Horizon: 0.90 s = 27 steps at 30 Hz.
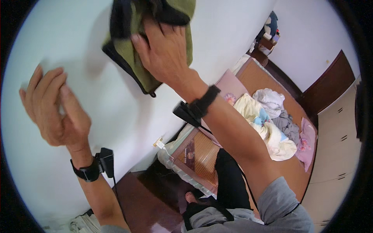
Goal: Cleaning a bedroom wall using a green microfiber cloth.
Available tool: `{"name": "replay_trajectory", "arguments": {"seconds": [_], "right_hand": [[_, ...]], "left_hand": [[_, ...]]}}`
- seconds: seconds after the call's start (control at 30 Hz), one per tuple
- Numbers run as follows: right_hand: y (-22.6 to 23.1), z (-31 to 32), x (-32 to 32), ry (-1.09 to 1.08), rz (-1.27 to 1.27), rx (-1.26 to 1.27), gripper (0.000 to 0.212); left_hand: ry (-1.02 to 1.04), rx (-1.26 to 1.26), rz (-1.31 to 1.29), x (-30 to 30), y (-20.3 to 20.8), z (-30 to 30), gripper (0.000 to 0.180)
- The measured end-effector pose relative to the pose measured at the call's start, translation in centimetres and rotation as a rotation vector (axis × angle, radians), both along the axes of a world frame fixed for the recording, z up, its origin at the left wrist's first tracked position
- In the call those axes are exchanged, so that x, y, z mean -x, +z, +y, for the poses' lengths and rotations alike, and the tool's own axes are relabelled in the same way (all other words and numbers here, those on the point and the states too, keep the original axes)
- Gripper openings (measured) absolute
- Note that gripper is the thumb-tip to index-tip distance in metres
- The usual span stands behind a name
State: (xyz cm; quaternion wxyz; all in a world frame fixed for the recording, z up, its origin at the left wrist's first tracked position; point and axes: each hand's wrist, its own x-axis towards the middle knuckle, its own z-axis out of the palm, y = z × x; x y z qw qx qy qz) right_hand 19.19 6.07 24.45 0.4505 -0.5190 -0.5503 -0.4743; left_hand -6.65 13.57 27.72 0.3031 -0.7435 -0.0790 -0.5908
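Note:
My right hand (165, 50) is up against the white wall (128, 112), holding an olive-green cloth (134, 64) with black edging and a small loop at its lower corner. Its thumb lies on the green fabric, while the fingertips disappear under a black fold. The top of the cloth runs out of view. Farther left, my left hand (54, 105) is raised close to the wall, fingers loosely bent and apart, with nothing in it. Each wrist wears a black strap (204, 101) carrying a small black device and a cable.
Beside the wall stands a bed with a woven mat (202, 155), a rumpled cream blanket (268, 136) and a pink pillow (309, 139). A white plug (159, 143) with a cable sits by the bed's edge. Cabinets (334, 155) line the right side, near a brown door (330, 79).

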Motion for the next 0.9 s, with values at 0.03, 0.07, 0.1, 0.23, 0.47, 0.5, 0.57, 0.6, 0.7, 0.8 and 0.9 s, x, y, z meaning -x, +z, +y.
{"name": "replay_trajectory", "arguments": {"seconds": [0.03,0.07,0.1,0.23,0.47,0.5,0.57,0.6,0.7,0.8,0.9], "right_hand": [[1.5,1.1,-0.7,0.025,0.030,-0.115,0.046],[3.0,1.9,-2.1,0.036,0.047,-0.223,0.046],[4.8,2.4,-3.4,0.085,0.103,-0.297,0.045],[7.7,3.9,-6.3,0.087,0.110,-0.364,0.047],[2.4,2.6,-6.2,0.585,0.182,-0.065,0.047],[2.3,1.9,-6.5,0.674,0.223,0.096,0.055],[2.4,0.7,-6.4,0.795,0.218,0.243,0.055],[2.0,0.1,-6.7,0.787,0.215,0.295,0.053],[3.0,-1.7,-7.8,0.765,0.243,0.523,0.046],[3.5,-2.7,-8.3,0.811,0.401,0.656,0.042],[5.1,-5.1,-8.9,0.633,0.212,0.680,0.040]], "left_hand": [[0.053,-0.017,0.026,0.6,0.2,0.1,0.018],[0.092,-0.028,0.039,0.4,0.0,0.3,0.019],[0.074,-0.037,0.038,0.1,-0.2,0.5,0.019],[-0.053,-0.017,0.013,-2.8,-0.7,-0.5,0.019],[-0.337,1.077,-0.233,-17.9,-2.4,-11.0,0.030],[-0.361,1.190,-0.254,-18.4,-1.3,-11.4,0.028],[-0.296,1.188,-0.418,-18.4,-0.9,-10.9,0.036],[-0.274,1.259,-0.440,-18.7,-0.5,-11.3,0.038],[-0.295,1.443,-0.561,-19.8,0.6,-12.6,0.046],[-0.315,1.319,-0.736,-23.8,2.4,-13.3,0.025],[-0.238,1.600,-0.636,-21.0,2.6,-12.8,0.022]]}}
